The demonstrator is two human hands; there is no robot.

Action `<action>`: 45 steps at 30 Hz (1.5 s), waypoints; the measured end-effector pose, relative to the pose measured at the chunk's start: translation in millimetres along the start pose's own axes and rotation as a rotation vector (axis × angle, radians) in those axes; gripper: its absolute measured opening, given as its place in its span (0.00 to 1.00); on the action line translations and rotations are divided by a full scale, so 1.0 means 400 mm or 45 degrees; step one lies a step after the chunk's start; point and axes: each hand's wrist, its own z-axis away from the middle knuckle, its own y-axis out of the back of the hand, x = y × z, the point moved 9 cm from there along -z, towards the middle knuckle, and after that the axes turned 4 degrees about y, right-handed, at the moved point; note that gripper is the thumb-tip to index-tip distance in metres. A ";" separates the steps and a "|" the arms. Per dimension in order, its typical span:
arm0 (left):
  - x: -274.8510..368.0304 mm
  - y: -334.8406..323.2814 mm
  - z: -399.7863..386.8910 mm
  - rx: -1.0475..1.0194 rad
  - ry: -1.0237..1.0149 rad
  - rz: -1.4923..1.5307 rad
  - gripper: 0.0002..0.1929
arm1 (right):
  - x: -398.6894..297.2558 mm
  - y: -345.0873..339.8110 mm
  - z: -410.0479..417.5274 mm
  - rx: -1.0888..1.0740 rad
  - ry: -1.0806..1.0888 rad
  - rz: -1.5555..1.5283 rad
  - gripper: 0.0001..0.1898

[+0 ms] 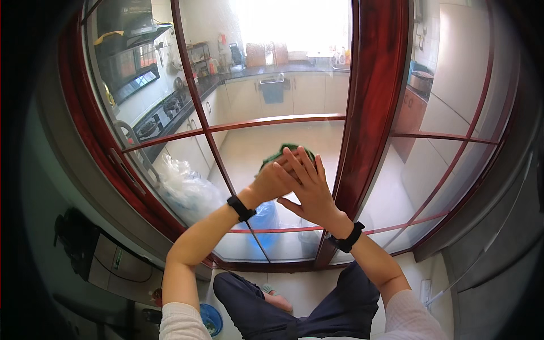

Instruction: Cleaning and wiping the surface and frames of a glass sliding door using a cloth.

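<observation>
Before me stands a glazed door with a dark red wooden frame (pixel 369 85). A green cloth (pixel 282 152) lies against its glass, partly hidden behind my hands. My left hand (pixel 276 180) presses on the cloth. My right hand (pixel 309 182), fingers spread, overlaps the left hand's fingers and reaches over the cloth's right part. How much of the cloth lies under the right palm cannot be seen. Each wrist wears a black band.
A blue bucket (pixel 211 318) stands on the floor at lower left. A power strip (pixel 425 291) with a white cable lies at lower right. Behind the glass are stuffed clear plastic bags (pixel 187 191), a blue bag (pixel 265 221), a gas stove (pixel 163 114) and kitchen cabinets (pixel 242 95).
</observation>
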 end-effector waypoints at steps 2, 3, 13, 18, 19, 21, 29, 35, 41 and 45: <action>-0.087 0.053 -0.038 0.142 0.354 0.450 0.16 | -0.008 0.041 -0.047 0.071 0.027 0.022 0.36; -0.143 0.057 -0.054 0.233 0.635 1.032 0.16 | -0.006 0.068 -0.069 0.136 0.041 0.047 0.36; -0.083 0.123 -0.001 0.388 0.430 -0.452 0.20 | -0.029 -0.019 -0.082 0.170 0.067 0.191 0.37; -0.023 -0.001 0.168 0.311 0.532 -0.325 0.21 | -0.041 -0.195 0.084 0.061 0.001 0.292 0.39; -0.017 -0.028 0.199 0.264 0.540 -0.319 0.21 | -0.048 -0.222 0.113 0.051 0.012 0.280 0.39; 0.001 -0.066 0.260 0.286 0.531 -0.342 0.21 | -0.056 -0.283 0.166 -0.039 0.009 0.298 0.40; -0.030 -0.024 0.257 0.329 0.527 -0.245 0.21 | -0.060 -0.237 0.088 0.068 -0.067 0.141 0.34; -0.051 0.085 0.158 0.489 0.580 -0.162 0.20 | -0.046 -0.144 -0.017 0.184 -0.111 0.070 0.34; -0.005 -0.084 0.353 0.453 0.677 -0.156 0.21 | -0.046 -0.292 0.147 0.091 -0.158 0.059 0.31; 0.048 -0.211 0.499 0.422 0.833 -0.115 0.22 | -0.052 -0.433 0.301 -0.099 -0.161 0.064 0.33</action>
